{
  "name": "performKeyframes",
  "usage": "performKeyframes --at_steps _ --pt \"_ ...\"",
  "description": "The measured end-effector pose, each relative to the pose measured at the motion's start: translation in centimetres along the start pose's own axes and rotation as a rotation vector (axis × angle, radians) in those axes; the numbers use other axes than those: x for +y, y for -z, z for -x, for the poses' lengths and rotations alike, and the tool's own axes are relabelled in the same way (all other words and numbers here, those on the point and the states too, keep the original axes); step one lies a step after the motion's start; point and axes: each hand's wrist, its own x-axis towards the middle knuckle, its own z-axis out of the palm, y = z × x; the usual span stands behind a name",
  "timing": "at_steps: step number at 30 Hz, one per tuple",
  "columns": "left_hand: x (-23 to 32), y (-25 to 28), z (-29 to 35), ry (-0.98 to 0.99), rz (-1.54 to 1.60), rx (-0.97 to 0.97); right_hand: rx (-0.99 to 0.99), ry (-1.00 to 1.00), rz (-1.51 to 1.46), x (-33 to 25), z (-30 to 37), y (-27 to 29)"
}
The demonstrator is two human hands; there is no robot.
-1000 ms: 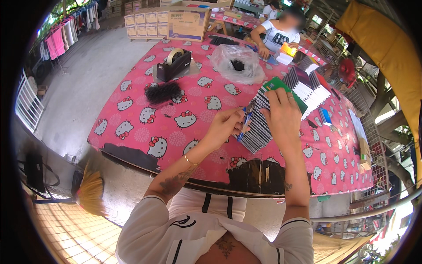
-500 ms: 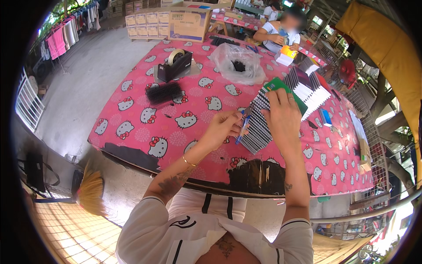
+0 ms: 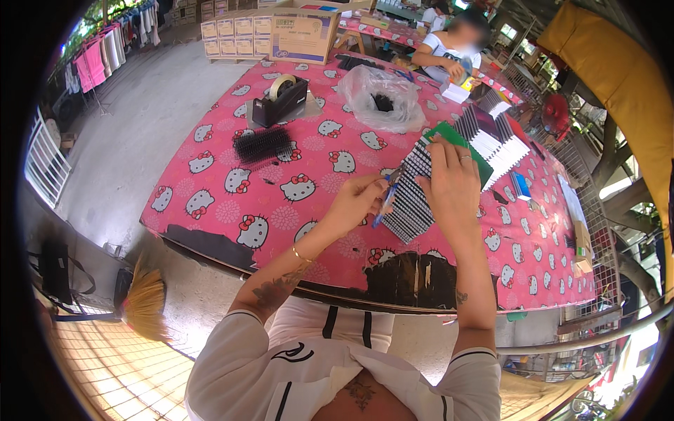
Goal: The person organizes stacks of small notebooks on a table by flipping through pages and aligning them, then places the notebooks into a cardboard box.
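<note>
Near left, beside the table, a yellow straw broom. The table wears a pink cloth printed with white cartoon cat faces; torn at the near edge, dark surface showing. Far left, pale boxes in stacked rows. On the cloth's left half, a black bristly bundle lies just nearer than a black tape dispenser with a pale roll. Left hand comes next, thumb and fingers pinching a blue-handled hand tool with a dark metal head; its head is at the left edge of the stack, contact cannot be told. Farther off, a crumpled clear plastic bag with something black inside. Centre right, a slanted stack of black-and-white ridged bindings, green cover at its far end. Right hand rests on it palm down, fingers extended, slightly apart, one ringed. Far right, a seated co-worker; nearer, a stack of white-paged books with dark purple covers, then a small blue booklet.
</note>
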Motion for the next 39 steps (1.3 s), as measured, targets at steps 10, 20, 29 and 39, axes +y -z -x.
performKeyframes --at_steps 10,20,29,39 --pt "-0.1 -0.4 -0.1 0.220 0.323 0.036 -0.014 0.004 0.024 0.0 -0.5 -0.1" --pt "0.2 -0.2 0.5 0.212 0.267 0.031 -0.004 0.020 0.136 -0.5 -0.4 -0.5" --pt "0.0 0.3 0.2 -0.018 -0.235 0.066 0.035 0.045 0.181 -0.2 -0.2 -1.2" --pt "-0.3 0.1 0.0 0.306 0.303 0.044 0.064 0.071 0.259 -0.1 0.0 -1.8"
